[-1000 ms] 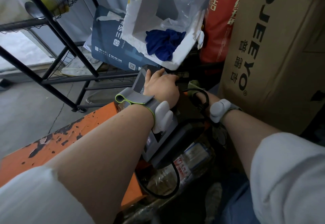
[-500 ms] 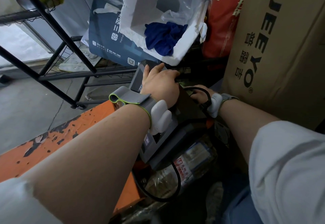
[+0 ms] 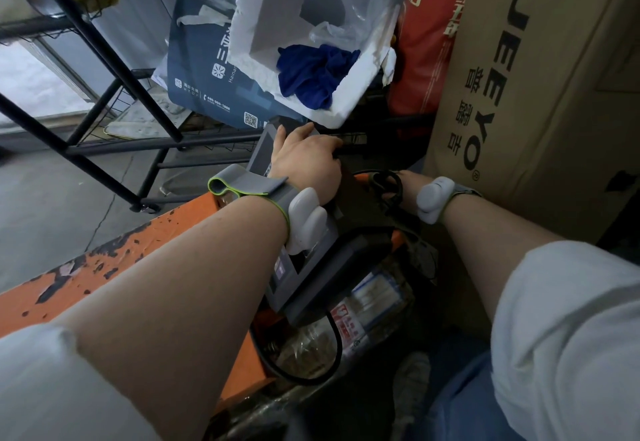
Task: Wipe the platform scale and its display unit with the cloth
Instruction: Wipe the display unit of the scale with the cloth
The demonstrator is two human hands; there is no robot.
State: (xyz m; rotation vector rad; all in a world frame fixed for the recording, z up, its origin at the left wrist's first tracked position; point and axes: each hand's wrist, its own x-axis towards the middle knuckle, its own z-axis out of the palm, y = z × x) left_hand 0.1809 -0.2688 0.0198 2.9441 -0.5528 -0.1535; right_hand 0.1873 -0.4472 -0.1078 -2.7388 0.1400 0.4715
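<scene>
The orange platform scale (image 3: 104,267), its paint chipped, runs across the lower left. Its grey display unit (image 3: 311,274) stands tilted at the platform's far end. My left hand (image 3: 304,163) grips the unit's top edge, fingers curled over the back and thumb on the front face. My right hand (image 3: 407,182) reaches behind the unit. It is mostly hidden by the housing and a black cable loop (image 3: 391,184), so what it holds is unclear. A crumpled blue cloth (image 3: 311,76) lies in a broken white foam box (image 3: 349,101) just beyond the unit.
A large cardboard box (image 3: 536,111) walls in the right side, with a red sack (image 3: 426,42) beside it. A black metal rack (image 3: 138,94) stands at the left over the grey floor. A clear plastic container (image 3: 363,319) and a black cable (image 3: 332,347) sit under the display unit.
My right hand has slipped a little further behind the display unit, so its fingers show less than before. My left hand keeps the same grip on the unit's top.
</scene>
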